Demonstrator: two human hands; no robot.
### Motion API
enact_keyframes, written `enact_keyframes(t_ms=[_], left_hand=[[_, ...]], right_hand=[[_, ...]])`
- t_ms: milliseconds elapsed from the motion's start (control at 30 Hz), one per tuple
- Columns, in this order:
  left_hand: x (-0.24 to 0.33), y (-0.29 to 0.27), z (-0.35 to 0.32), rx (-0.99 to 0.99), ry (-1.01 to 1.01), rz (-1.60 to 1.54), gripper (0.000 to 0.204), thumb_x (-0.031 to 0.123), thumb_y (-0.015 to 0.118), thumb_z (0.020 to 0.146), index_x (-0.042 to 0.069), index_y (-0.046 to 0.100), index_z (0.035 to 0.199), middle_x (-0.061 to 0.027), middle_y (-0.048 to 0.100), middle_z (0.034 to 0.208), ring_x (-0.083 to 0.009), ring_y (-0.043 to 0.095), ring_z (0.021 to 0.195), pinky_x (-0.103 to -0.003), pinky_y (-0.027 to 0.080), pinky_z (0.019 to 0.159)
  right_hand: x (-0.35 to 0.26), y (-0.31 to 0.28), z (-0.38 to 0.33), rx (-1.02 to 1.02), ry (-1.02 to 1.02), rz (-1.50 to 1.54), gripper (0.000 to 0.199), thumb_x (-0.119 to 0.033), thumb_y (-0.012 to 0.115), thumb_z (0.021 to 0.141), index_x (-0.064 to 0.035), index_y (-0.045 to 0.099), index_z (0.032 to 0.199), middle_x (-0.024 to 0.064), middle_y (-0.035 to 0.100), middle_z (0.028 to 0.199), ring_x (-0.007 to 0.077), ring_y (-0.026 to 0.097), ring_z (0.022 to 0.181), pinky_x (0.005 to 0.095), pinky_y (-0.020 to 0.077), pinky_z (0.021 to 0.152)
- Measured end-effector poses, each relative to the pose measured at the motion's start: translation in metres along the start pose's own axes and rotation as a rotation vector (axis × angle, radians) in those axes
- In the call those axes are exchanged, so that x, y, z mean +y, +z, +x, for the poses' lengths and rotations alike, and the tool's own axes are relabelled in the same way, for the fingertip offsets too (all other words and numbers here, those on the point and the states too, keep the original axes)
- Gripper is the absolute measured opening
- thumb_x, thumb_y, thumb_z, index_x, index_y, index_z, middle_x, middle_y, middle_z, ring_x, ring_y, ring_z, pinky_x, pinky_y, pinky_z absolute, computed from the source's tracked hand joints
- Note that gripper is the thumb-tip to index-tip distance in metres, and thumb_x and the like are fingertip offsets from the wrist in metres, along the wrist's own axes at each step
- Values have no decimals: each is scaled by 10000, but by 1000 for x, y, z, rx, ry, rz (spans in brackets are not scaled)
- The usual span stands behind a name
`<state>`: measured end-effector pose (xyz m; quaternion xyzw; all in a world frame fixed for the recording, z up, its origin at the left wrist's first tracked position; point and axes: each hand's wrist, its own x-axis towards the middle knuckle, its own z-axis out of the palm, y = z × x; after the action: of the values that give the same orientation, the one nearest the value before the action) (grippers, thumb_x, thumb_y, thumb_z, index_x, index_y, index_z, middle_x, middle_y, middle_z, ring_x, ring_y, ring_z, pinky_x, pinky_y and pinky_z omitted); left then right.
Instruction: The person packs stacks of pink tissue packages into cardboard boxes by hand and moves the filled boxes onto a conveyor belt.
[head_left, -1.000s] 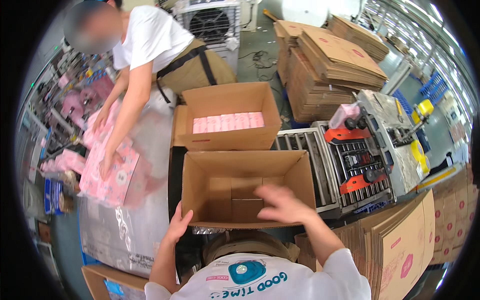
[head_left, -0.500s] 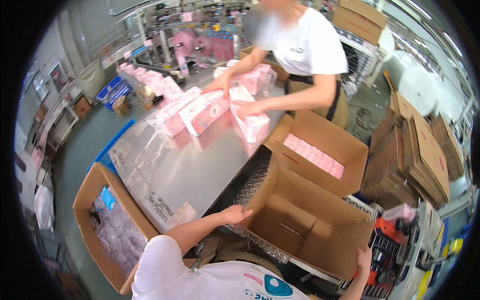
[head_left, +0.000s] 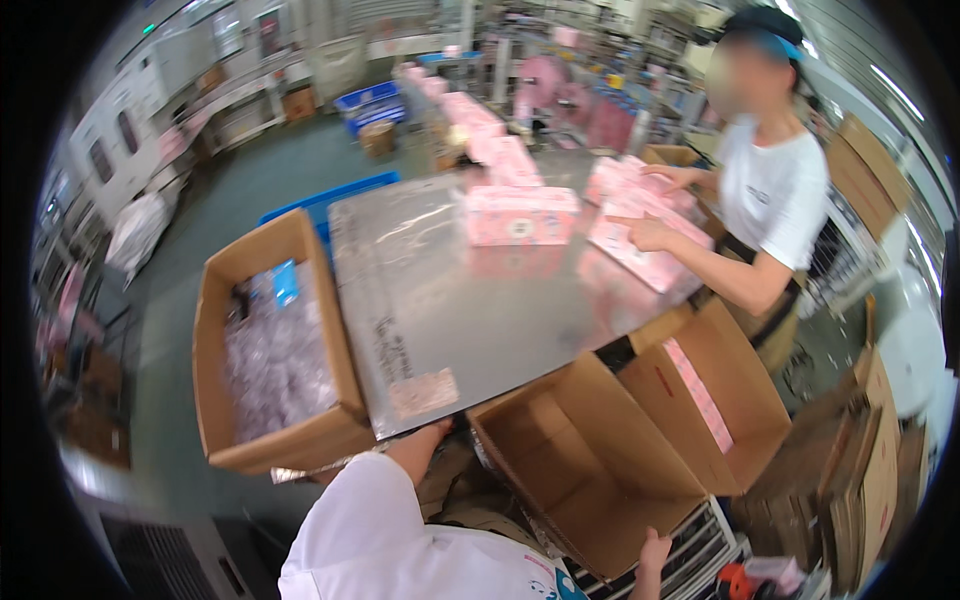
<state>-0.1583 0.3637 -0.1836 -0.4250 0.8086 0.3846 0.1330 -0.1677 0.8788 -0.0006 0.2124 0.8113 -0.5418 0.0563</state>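
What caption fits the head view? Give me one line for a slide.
Person's left hand and right hand grip an empty cardboard box beside a steel table.

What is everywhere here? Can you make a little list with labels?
Left hand: at the near edge of the metal table, mostly hidden
Right hand: on the rim of the empty cardboard box
On the table: pink packs
Left side: box of clear bags
Co-worker: handling pink packs
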Motion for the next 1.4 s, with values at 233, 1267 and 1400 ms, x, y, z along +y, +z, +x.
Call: enact_keyframes(t_ms=[233,1267,1400], left_hand=[[-42,-12,-100,-511,237,281,693,600,407,853,-39,627,1010,-239,624,998,-365,598,948,-431,466,804],[457,-335,296,478,610,539,503,489,492,846,236,483,1281,-48,196,1484,-280,162,1361,-689,298,914],[427,-324,296,448,695,485,397,433,501,833,167,602,1111,-66,308,1419,-286,233,1325,-640,348,900]], right_hand=[[4,-34,-20,-46,12,-106,501,-228,590,845,105,480,1203,241,544,1186,342,524,1063,397,408,918],[-272,149,1,-244,-369,-799,514,-226,613,838,25,440,1252,245,535,1176,360,514,1106,381,418,927],[-389,292,32,-719,-988,-767,417,-190,645,785,-4,543,1144,129,615,1026,301,586,953,375,445,864]])
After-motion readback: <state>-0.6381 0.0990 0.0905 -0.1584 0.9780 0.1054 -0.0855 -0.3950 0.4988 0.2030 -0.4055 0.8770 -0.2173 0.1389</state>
